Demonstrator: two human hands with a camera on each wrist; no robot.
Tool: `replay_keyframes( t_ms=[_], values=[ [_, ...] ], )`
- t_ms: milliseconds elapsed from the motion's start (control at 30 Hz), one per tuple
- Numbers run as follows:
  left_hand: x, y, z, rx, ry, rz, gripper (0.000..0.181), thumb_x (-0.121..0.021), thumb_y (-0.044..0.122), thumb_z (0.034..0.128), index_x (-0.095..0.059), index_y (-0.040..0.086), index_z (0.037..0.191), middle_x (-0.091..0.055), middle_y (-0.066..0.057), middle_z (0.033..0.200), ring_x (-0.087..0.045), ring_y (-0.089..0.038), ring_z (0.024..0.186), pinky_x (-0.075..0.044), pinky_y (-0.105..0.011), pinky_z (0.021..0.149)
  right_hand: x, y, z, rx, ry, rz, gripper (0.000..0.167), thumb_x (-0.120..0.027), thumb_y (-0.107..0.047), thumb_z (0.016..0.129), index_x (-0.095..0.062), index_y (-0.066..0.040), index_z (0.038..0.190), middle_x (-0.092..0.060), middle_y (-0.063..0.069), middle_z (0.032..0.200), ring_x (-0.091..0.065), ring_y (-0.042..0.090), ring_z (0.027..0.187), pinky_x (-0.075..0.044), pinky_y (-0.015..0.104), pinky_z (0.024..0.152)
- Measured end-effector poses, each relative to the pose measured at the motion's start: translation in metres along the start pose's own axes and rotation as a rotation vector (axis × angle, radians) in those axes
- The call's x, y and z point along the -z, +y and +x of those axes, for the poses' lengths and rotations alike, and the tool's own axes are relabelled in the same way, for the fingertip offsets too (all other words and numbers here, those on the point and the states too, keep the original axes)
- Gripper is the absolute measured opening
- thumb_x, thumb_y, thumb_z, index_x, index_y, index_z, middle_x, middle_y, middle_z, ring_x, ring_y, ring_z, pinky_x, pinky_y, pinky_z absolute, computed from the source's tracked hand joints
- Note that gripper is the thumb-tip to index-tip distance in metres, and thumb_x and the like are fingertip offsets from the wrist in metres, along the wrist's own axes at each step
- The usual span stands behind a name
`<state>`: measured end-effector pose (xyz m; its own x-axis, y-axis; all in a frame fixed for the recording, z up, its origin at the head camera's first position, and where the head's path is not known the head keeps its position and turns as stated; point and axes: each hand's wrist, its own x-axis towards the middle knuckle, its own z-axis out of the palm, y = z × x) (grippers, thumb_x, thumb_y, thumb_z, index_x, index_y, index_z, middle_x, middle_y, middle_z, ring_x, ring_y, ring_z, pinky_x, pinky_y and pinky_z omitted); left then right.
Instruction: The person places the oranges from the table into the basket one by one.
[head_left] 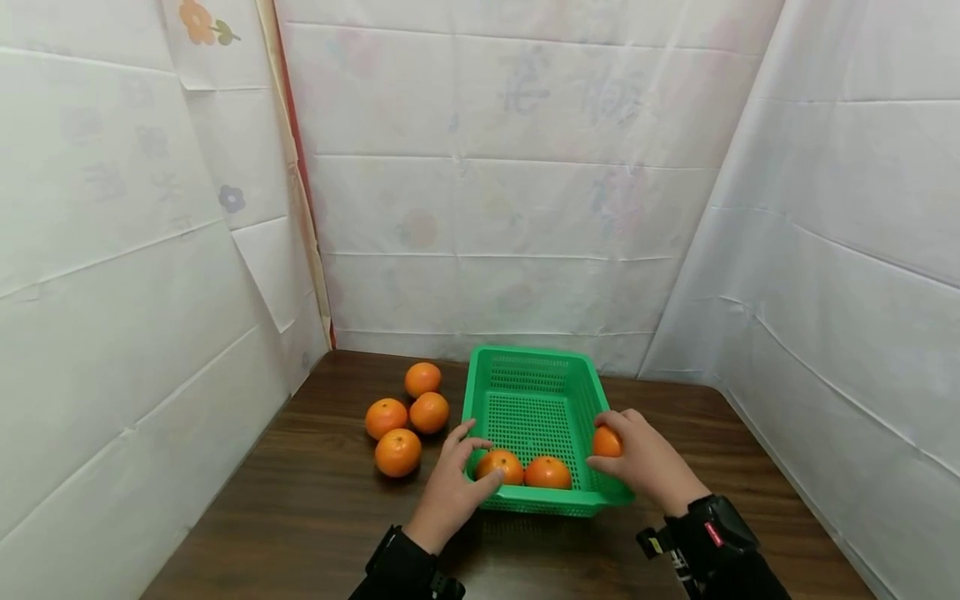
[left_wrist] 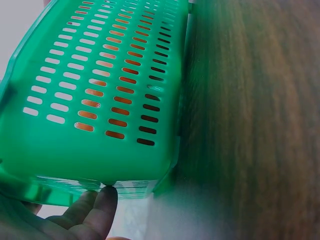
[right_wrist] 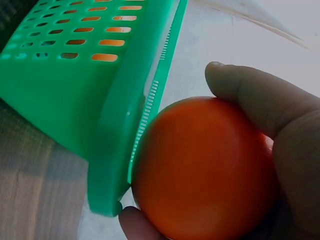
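Note:
My right hand [head_left: 647, 457] holds an orange [head_left: 607, 442] between thumb and fingers, at the right rim of a green plastic basket [head_left: 536, 498]. In the right wrist view that orange [right_wrist: 205, 170] appears close beside the basket's corner. My left hand [head_left: 450, 483] grips the basket's front left corner, thumb at the front rim and fingers spread over the left rim. Two of its fingertips [left_wrist: 105, 200] meet the basket's outer wall in the left wrist view. Inside, along the front wall, lie a left orange [head_left: 502, 462] and a right orange [head_left: 547, 473].
Several more oranges [head_left: 398, 452] lie grouped on the dark wooden table [head_left: 315, 500], left of the basket. White sheeting hangs at the back [head_left: 495, 208] and on both sides of the table.

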<state>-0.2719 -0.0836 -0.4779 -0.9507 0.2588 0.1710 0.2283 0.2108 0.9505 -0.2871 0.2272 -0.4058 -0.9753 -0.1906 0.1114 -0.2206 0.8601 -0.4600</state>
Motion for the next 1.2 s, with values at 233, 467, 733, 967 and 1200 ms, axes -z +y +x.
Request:
replay_keyframes(
  t_ms=[233, 467, 733, 967, 1200],
  values=[
    [-0.002, -0.027, 0.011, -0.009, 0.008, 0.025, 0.041, -0.070, 0.031, 0.1060, -0.060, 0.012, 0.141, -0.016, -0.006, 0.179, -0.013, -0.045, 0.165, -0.034, -0.065, 0.132, -0.003, 0.000, 0.009, 0.008, -0.028, -0.003, 0.049, -0.087, -0.032, 0.091, -0.067, -0.015, 0.132, -0.060, 0.013, 0.123, -0.058, 0.019, 0.085, -0.054, 0.028, 0.066],
    [-0.005, -0.041, 0.016, -0.037, 0.015, 0.030, 0.044, -0.071, 0.039, 0.1040, -0.061, 0.015, 0.139, -0.017, -0.004, 0.179, -0.014, -0.044, 0.165, -0.035, -0.066, 0.131, -0.003, 0.000, 0.016, -0.011, -0.059, 0.025, 0.052, -0.086, -0.034, 0.092, -0.065, -0.015, 0.135, -0.059, 0.016, 0.127, -0.058, 0.020, 0.085, -0.055, 0.028, 0.065],
    [-0.004, -0.042, 0.015, -0.025, 0.011, 0.020, 0.040, -0.071, 0.037, 0.1043, -0.060, 0.019, 0.139, -0.016, -0.002, 0.179, -0.013, -0.040, 0.167, -0.035, -0.061, 0.132, -0.004, -0.001, 0.023, -0.012, -0.092, 0.011, 0.051, -0.085, -0.037, 0.093, -0.064, -0.018, 0.135, -0.058, 0.013, 0.121, -0.056, 0.021, 0.084, -0.052, 0.031, 0.063],
    [-0.004, -0.037, 0.012, -0.020, 0.000, 0.017, 0.040, -0.070, 0.038, 0.1051, -0.060, 0.017, 0.138, -0.015, -0.004, 0.179, -0.013, -0.044, 0.166, -0.036, -0.064, 0.131, -0.008, -0.002, 0.031, 0.000, -0.112, 0.020, 0.044, -0.085, -0.034, 0.093, -0.066, -0.017, 0.129, -0.060, 0.010, 0.114, -0.055, 0.020, 0.081, -0.050, 0.030, 0.060],
    [-0.003, -0.033, 0.012, -0.026, -0.003, 0.000, 0.040, -0.070, 0.036, 0.1056, -0.061, 0.015, 0.139, -0.014, -0.005, 0.180, -0.012, -0.045, 0.166, -0.035, -0.067, 0.131, -0.009, -0.003, 0.041, 0.016, -0.160, 0.002, 0.040, -0.085, -0.030, 0.092, -0.066, -0.017, 0.125, -0.062, 0.006, 0.105, -0.056, 0.020, 0.079, -0.049, 0.030, 0.059]
  ],
)
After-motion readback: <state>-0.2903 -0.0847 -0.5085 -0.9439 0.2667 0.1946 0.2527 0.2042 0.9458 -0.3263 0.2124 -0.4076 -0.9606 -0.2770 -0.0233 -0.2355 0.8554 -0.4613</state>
